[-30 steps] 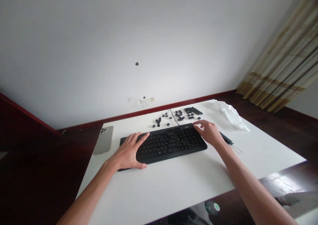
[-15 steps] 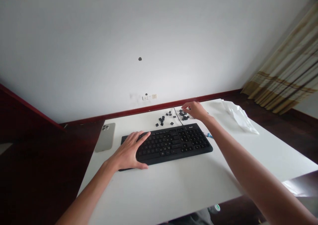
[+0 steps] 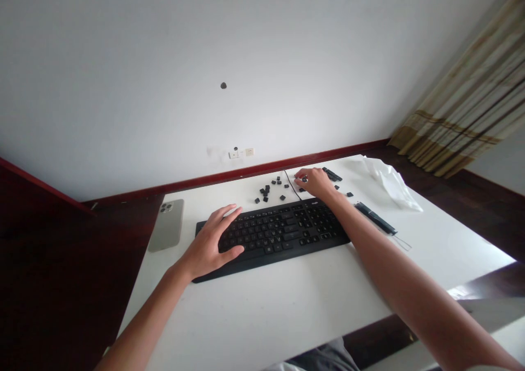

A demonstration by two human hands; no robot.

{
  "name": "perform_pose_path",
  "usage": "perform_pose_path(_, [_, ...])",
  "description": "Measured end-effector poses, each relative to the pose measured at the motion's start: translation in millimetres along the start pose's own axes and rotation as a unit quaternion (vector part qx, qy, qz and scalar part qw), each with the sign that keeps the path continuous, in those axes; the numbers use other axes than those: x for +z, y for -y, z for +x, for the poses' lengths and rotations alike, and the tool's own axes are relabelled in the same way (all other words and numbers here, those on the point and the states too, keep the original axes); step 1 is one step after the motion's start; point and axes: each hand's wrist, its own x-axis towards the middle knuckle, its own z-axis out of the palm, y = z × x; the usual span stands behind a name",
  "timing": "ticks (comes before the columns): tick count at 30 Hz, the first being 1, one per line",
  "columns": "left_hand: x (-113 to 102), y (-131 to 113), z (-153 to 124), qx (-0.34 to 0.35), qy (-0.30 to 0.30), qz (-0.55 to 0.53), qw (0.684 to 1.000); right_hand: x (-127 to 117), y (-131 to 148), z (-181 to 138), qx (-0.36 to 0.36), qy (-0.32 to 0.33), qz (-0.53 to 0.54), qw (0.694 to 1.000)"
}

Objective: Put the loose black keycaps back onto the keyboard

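Observation:
A black keyboard point(image 3: 283, 230) lies on the white table point(image 3: 311, 300), with several keycaps off at its right part. My left hand point(image 3: 211, 245) rests on the left end of the keyboard, its fingers and thumb spread and nothing held. Beyond the keyboard's back edge, my right hand point(image 3: 318, 183) is down among loose black keycaps, thumb and fingers curled together in a pinch around a keycap point(image 3: 304, 179). The fingers partly hide this small piece. More loose keycaps point(image 3: 266, 190) are scattered to the left of the cable point(image 3: 292, 184).
A grey phone point(image 3: 169, 226) lies at the left table edge. A thin black tool or pouch point(image 3: 375, 218) with wire ends is right of my forearm. Black strips point(image 3: 332, 174) and a white plastic bag point(image 3: 389, 182) lie at the back right. The wall stands behind.
My right hand has lowered and curled in among the keycaps. My left hand has lifted its fingers slightly, staying at the keyboard's left end. The view has shifted a little.

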Motion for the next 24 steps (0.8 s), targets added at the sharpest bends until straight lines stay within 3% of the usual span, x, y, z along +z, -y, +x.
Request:
perform_pose_path(9, [3, 10, 1, -0.015, -0.026, -0.023, 0.999, -2, 5, 0, -0.002, -0.012, 0.009, 1.000])
perform_pose_path(13, [2, 11, 1, -0.018, -0.033, -0.023, 0.999, -24, 11, -8, 0.000, -0.043, 0.127, 0.991])
perform_pose_path(15, [2, 12, 1, -0.023, -0.031, -0.025, 0.999, -34, 12, -17, 0.001, -0.005, 0.215, 0.977])
perform_pose_path(18, [2, 11, 2, -0.021, -0.029, -0.020, 0.999, -43, 11, -35, -0.012, 0.107, 0.298, 0.949])
perform_pose_path(21, [4, 8, 2, -0.011, -0.038, -0.005, 0.999, -44, 10, -50, -0.019, 0.201, 0.336, 0.920])
perform_pose_path(24, [6, 2, 4, 0.004, -0.049, 0.011, 0.999, -43, 11, -56, -0.030, 0.246, 0.337, 0.908])
